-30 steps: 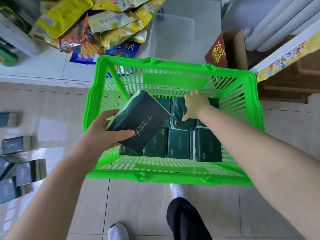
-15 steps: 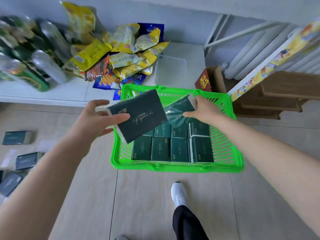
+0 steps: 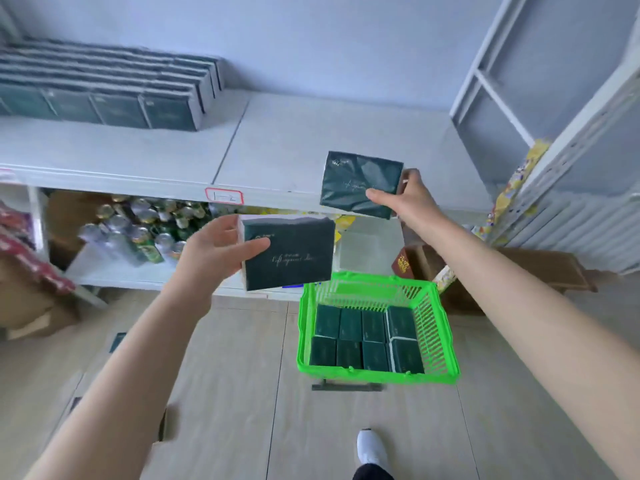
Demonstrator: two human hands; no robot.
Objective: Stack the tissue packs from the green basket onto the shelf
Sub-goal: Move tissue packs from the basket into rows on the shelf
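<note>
My left hand (image 3: 216,252) grips a dark green tissue pack (image 3: 289,252), held flat in front of the lower shelf. Higher and to the right, my right hand (image 3: 408,197) holds a second tissue pack (image 3: 360,183) at the front edge of the white shelf (image 3: 311,150). The green basket (image 3: 440,327) stands on the floor below, with several dark green packs (image 3: 367,337) lined up inside. A stack of the same packs (image 3: 104,88) lies at the shelf's back left.
Under the shelf sit several drink cans (image 3: 145,226) and a clear plastic box (image 3: 363,251). Cardboard boxes (image 3: 31,306) stand at the left, a wooden pallet (image 3: 540,268) and white racking (image 3: 571,133) at the right. My white shoe (image 3: 372,450) is on the tiled floor.
Both hands rose from the basket, each carrying a tissue pack, and the view tilted up from the basket to the shelf. The right hand's pack now reaches the shelf edge.
</note>
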